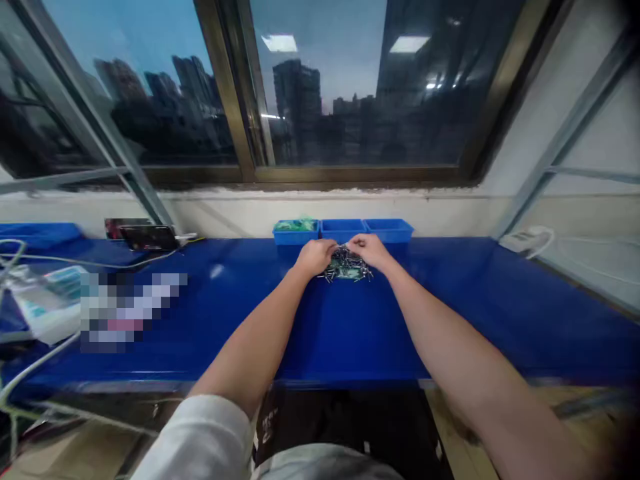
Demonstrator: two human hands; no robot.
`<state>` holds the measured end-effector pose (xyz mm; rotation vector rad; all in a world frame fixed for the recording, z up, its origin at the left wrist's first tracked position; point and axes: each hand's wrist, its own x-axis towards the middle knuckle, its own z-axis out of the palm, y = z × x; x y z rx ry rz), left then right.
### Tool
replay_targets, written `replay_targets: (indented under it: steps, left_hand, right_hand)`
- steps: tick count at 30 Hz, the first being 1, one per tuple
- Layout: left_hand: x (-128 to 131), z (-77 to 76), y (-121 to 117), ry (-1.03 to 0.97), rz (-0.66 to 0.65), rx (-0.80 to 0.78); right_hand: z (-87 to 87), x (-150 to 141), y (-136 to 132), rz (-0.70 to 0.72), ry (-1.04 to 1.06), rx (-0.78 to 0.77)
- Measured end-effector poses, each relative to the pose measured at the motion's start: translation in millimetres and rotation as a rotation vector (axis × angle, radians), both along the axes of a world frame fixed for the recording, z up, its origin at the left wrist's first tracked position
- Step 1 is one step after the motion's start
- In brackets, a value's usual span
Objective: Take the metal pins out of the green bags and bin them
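A loose pile of small, thin metal pieces [336, 269], like screws or pins, lies on the blue table with some pale green bits [350, 273] among it. My left hand [316, 257] is at the pile's left side, its fingers bent together at the upper edge. On the other side, my right hand [371, 250] reaches in with thumb and fingertips pinched at the pile's top right. Whatever sits between the fingertips of either hand is too small to make out. Both hands are close together, just in front of the blue bins.
Three blue bins stand by the wall: the left bin [296, 238] holds green material, beside a middle bin [343, 223] and a right bin [395, 236]. A phone [149, 238] leans at the back left. A power strip [525, 239] lies right. Cables and a white package [55, 303] lie left.
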<state>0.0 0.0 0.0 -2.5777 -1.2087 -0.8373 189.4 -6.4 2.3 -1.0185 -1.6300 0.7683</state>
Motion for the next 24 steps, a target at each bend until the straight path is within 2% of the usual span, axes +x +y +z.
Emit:
replay_targets:
  steps: [5,9,11,14,19,21,24]
  left_hand:
    - [1,-0.6,1,-0.008,-0.026,-0.029]
    - [3,1.0,-1,-0.021,-0.045,-0.047]
    - [3,1.1,-1,-0.038,-0.061,-0.053]
    - [-1,-0.4,2,-0.095,-0.025,-0.054]
    - [-13,-2.7,9,-0.151,0.137,-0.055]
    - [-15,-2.8,10,-0.156,0.169,-0.057]
    - [-15,-2.2,9,-0.139,0.165,-0.057]
  right_hand:
    - [-0.2,10,-1,0.066,0.088,-0.104]
    - [-1.5,11,1,0.1,0.155,-0.096]
    - [-1.9,12,3,0.069,0.167,-0.079]
    - [-1.9,16,5,-0.094,0.16,-0.006]
    - [-1.6,29,8,-0.514,-0.006,0.156]
    - [-1.7,35,10,-0.613,-0.044,0.155]
    - [-3.8,42,16,-0.682,-0.065,0.109]
